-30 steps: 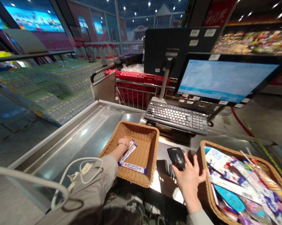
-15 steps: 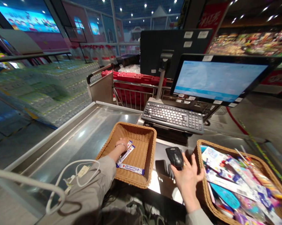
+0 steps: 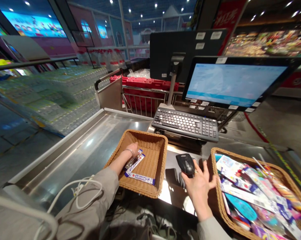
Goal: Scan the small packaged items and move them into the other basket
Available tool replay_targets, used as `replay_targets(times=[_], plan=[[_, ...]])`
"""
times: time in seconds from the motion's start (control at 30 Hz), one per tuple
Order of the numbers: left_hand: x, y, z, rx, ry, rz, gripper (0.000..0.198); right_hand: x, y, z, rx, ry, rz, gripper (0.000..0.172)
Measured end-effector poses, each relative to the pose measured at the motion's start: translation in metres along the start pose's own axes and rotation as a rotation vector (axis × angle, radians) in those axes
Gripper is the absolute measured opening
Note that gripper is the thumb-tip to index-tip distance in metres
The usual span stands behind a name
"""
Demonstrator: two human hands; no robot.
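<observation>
Left hand (image 3: pixel 133 150): in the near wicker basket (image 3: pixel 150 134), thin metal bangle (image 3: pixel 128 152) at the wrist, grey sleeve (image 3: pixel 97 196). Fingers curve down onto the upper ends of the stick packets (image 3: pixel 134 165); whether they grip cannot be told.

Stick packets: three, slim, glossy, white and blue, on the woven basket floor near its front corner. The lowest lies apart from the hand and bears blue lettering, too small to read.

Right hand (image 3: pixel 199 186): open, fingers splayed, ring (image 3: pixel 196 171) on one finger, touching the near end of a black handheld scanner (image 3: pixel 186 164) on the steel counter (image 3: pixel 85 150), not clenched.

Right wicker basket (image 3: pixel 240 156): beside the right hand, heaped with printed plastic-wrapped goods (image 3: pixel 250 195); no wording legible.

Also: black keyboard (image 3: pixel 185 125) beyond the scanner; monitor (image 3: pixel 234 83) with pale blue screen, white stickers on its frame; red sign (image 3: pixel 227 20) with characters, blurred.
</observation>
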State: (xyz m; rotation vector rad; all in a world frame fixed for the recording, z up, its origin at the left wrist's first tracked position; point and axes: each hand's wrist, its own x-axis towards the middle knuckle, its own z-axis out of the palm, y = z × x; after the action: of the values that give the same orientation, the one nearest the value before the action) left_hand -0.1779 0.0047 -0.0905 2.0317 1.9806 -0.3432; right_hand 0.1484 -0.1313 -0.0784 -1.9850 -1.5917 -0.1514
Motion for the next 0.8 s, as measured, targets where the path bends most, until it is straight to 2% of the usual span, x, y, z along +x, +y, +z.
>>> replay_targets(times=[0.1,0.23,0.33,0.53,0.8], plan=[[-0.004,0.009,-0.002,-0.096,0.067,0.170,0.035,0.000,-0.001,0.001,0.008,-0.005,0.010,0.040],[-0.008,0.021,0.015,-0.156,0.081,0.269,0.035,0.000,-0.001,0.000,0.014,0.014,0.014,0.043],[-0.007,0.020,0.029,-0.144,0.076,0.272,0.036,0.001,0.001,-0.002,0.003,0.017,0.013,0.042],[-0.002,0.008,0.043,-0.048,0.107,0.215,0.067,0.000,0.004,-0.002,-0.001,0.012,0.009,0.040],[-0.003,0.009,0.057,0.037,0.096,0.153,0.056,-0.001,0.005,-0.005,-0.007,0.042,0.014,0.040]])
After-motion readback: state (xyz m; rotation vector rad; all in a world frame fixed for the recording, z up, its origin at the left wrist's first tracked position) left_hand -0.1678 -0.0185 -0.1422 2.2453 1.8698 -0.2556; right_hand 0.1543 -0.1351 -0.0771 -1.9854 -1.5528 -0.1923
